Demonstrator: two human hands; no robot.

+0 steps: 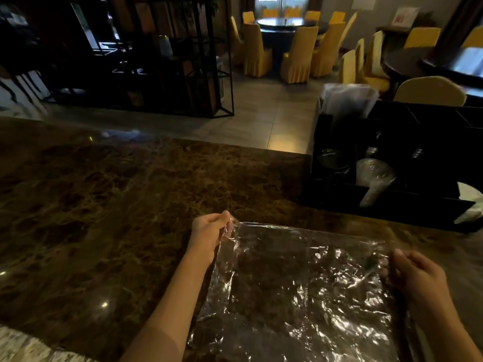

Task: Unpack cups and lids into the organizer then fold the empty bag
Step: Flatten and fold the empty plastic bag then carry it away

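Both hands are on the clear plastic bag (300,291) here, and it's spread out wide and crinkled over the dark marbled counter (117,205), catching bright glints of light. The left hand (209,231) has the far left corner, fingers curled closed with the film pinched between thumb and fingers, the plastic bunching right at that grip. Over on the other side, the right hand (415,275) holds the far right corner, thumb on top, fingers folded in around the edge, so that grip is closed on the bag as well. The sheet stretches between the two hands, and the marble pattern shows straight through it. The bag looks empty, nothing visible inside.

Up at the right sits the black organizer (392,205) on the counter, well apart from the bag's far edge. In its lower compartments a stack of clear lids (333,159) shows on the left, and just beside it a clear cup (375,176) lies on its side, open end toward the camera. More clear wrapped items (345,100) stand out of the top left section; what they are, I can't tell.

Beyond the counter, tiled floor (261,113), a black metal shelf (170,61), and yellow-covered chairs (298,64) around dark round tables (282,23).
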